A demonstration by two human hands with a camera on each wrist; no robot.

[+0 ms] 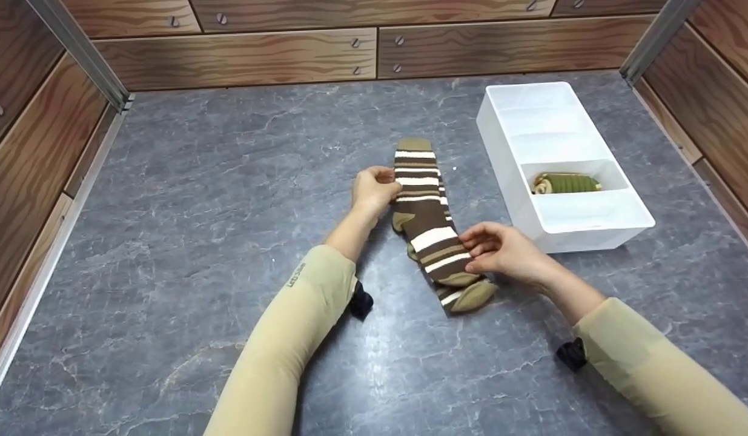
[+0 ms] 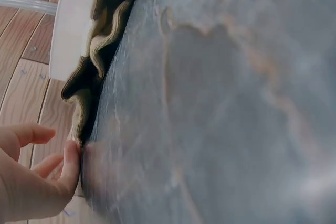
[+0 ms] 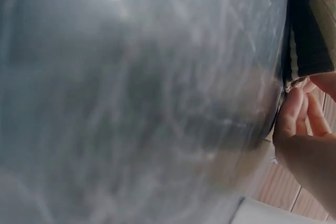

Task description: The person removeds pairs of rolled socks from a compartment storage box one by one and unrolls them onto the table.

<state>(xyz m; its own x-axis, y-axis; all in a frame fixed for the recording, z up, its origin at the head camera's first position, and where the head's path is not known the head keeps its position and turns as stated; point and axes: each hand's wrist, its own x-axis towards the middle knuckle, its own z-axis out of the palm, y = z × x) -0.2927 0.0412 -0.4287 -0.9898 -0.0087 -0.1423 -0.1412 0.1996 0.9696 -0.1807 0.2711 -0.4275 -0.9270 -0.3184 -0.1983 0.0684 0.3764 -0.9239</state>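
Left hand touches the striped socks, pinch unclear; right hand pinches their near end. Pair lies unevenly stacked on the tabletop; lower sock may slip if only the upper is caught.

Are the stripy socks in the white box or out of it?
Out. The striped socks lie on the gray surface, beside the white box, between the left hand and right hand.
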